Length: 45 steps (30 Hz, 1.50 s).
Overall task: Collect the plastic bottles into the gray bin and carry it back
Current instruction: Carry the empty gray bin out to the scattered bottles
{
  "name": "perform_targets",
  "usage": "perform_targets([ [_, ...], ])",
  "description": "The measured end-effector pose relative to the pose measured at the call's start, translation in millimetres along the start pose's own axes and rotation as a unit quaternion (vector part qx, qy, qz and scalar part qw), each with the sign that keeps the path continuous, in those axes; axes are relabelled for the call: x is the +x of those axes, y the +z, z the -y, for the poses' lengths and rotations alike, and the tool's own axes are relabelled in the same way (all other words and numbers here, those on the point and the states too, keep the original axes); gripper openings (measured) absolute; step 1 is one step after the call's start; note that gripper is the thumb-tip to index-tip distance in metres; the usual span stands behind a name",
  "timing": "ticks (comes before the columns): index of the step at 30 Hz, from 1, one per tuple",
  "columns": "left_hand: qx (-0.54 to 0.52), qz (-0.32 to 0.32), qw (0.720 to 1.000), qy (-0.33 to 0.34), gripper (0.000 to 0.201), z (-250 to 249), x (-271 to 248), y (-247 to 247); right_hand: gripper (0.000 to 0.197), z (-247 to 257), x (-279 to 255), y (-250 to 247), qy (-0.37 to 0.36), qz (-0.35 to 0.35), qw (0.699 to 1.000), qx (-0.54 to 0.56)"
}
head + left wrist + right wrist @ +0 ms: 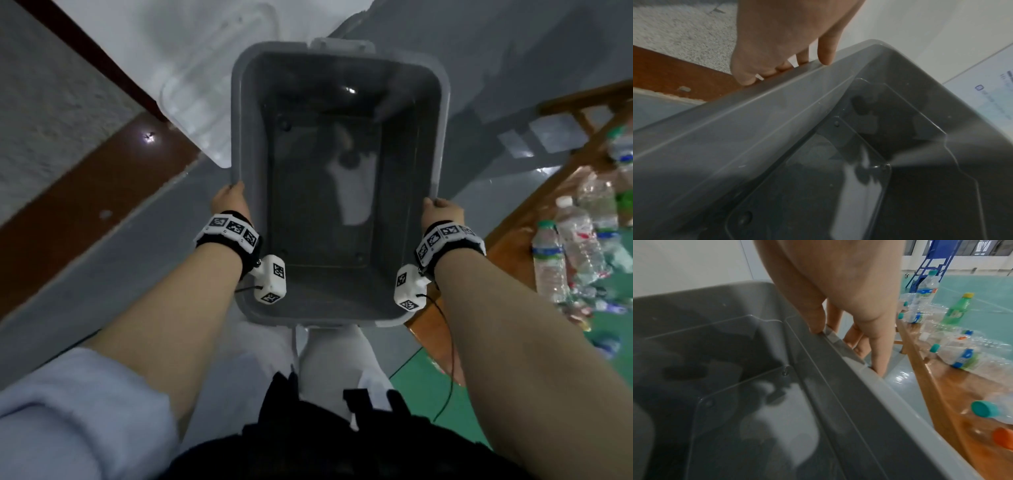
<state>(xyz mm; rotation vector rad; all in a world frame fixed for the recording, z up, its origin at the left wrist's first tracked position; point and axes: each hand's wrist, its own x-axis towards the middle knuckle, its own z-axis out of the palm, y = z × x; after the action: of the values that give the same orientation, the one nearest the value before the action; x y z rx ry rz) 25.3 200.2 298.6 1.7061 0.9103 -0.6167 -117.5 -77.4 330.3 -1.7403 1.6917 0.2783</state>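
I hold a see-through gray bin (239,113) in the air in front of me, and nothing lies in it. My left hand (228,200) grips its left rim (777,86), thumb on top and fingers curled under the lip. On the opposite rim (840,350), my right hand (441,210) grips the same way. Several clear plastic bottles (579,246) lie and stand on a wooden bench (507,240) to my right. The right wrist view shows these bottles (962,353) with teal, blue and orange caps, plus a green bottle (955,311).
A white lid or tray (191,99) lies beyond the bin on the gray floor (102,274). A wall with a brown skirting (85,192) runs along the left. Green court floor (424,370) spreads under the bench. A blue metal frame (931,261) stands far off.
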Motion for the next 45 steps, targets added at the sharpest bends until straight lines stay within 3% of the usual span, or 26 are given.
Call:
perform_targets([
  [5,0.053,0.013,0.996,0.066,0.019,22.3,-36.9,-30.2,0.039,-33.6,-35.3,-20.8,0.0,-0.006,1.0,0.007],
  [12,0.064,-0.014,0.993,0.095,0.03,68.5,-85.1,-87.3,0.038,-98.3,-88.5,-23.1,-0.042,0.011,0.999,0.01],
  [17,0.062,-0.028,0.994,0.089,0.033,117.3,-125.3,-132.8,0.041,-166.8,-131.8,-16.0,-0.017,0.037,0.999,-0.006],
  [27,0.149,0.001,0.981,0.121,0.038,170.0,-142.8,-208.6,0.041,-248.8,-213.8,4.1,-0.005,0.025,0.999,0.023],
  [34,0.213,0.034,0.963,0.162,0.035,216.3,-145.8,-260.2,0.038,-337.6,-293.3,27.7,0.042,0.002,0.996,0.08],
  [45,0.258,0.077,0.95,0.158,0.036,301.3,-209.3,-256.0,0.037,-467.5,-339.4,-3.1,0.126,-0.015,0.982,0.136],
])
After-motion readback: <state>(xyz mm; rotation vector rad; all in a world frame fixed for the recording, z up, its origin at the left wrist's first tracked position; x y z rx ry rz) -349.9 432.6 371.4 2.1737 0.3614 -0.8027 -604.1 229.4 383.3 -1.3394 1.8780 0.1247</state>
